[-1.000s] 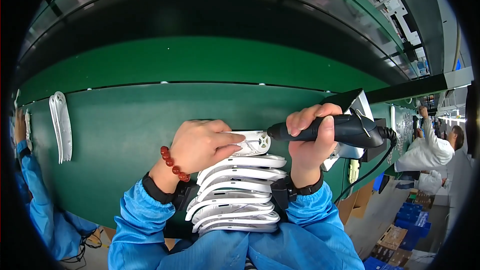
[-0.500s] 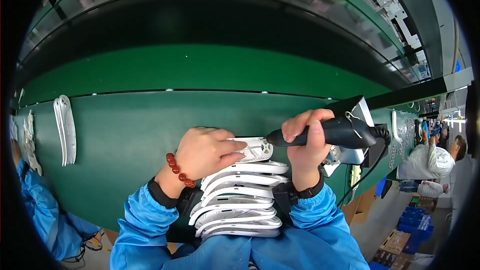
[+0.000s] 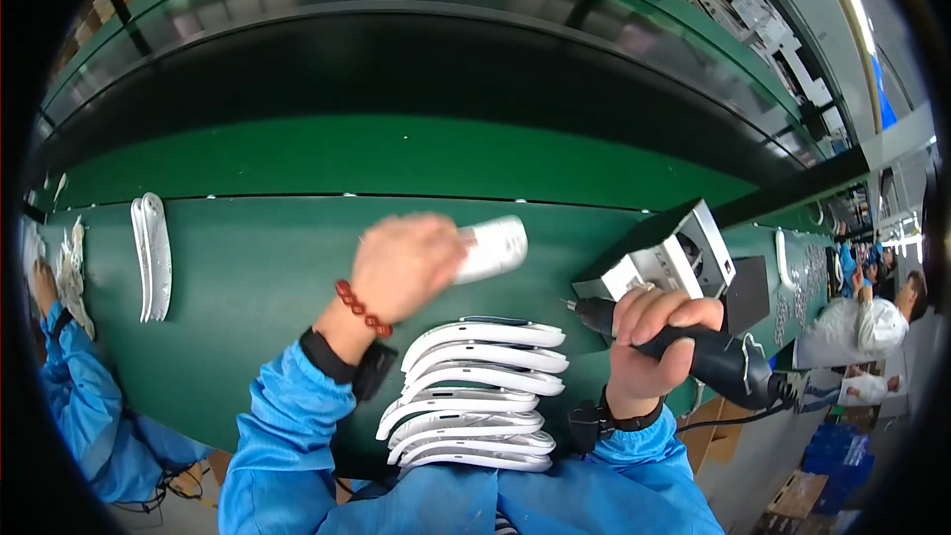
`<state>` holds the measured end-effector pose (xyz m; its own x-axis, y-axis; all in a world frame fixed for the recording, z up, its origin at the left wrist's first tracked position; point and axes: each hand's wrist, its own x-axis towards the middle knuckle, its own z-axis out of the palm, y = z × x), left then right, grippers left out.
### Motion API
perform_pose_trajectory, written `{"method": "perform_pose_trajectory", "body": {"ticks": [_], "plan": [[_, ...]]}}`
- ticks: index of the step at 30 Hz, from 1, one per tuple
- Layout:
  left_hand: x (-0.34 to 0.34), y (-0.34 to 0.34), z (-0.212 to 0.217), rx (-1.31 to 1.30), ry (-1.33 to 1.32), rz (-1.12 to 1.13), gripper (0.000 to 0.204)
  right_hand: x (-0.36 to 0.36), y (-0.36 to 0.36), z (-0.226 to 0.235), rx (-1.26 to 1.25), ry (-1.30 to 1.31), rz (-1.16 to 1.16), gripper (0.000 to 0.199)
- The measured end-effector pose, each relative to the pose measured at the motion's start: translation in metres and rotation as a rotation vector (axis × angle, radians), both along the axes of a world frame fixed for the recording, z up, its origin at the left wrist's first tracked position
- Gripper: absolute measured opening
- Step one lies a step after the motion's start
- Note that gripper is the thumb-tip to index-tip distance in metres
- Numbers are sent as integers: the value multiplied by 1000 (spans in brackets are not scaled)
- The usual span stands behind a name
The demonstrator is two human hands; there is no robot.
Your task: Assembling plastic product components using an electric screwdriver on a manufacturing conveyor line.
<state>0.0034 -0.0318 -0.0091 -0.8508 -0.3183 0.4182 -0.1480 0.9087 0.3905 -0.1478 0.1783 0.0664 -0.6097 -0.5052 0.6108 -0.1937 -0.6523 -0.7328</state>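
our left grip (image 3: 408, 263) is grasping the left end of a white plastic piece (image 3: 498, 250), which is sitting over the middle of the green worktop (image 3: 258, 267), beyond the stack of curved white parts (image 3: 485, 399). blur is hiding whether it is touching the worktop. our right grip (image 3: 649, 342) is wrapping around a black electric screwdriver (image 3: 728, 367); its tip is pointing left, apart from piece and stack, near the open box (image 3: 634, 272).

handling notes, our judgement: we are wanting the tip well clear whenever the piece is being turned, since a slip could be scratching the white face. we are favouring a light edge hold over a squeeze. for driving, we are preferring the piece resting flat, the tip standing square to it, and the cord (image 3: 733, 421) hanging slack.
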Motion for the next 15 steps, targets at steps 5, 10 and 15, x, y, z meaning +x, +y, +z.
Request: {"method": "perform_pose_trajectory", "body": {"ticks": [5,10,15], "plan": [[-22,-17,50,-30,46,-37,34,-6,51,4,80,14,-103,40],[17,32,25,283,-443,-398,25,-30,66,16,34,23,-172,33],[23,48,36,553,-345,-298,23,-51,65,17,11,-62,-167,22]]}}
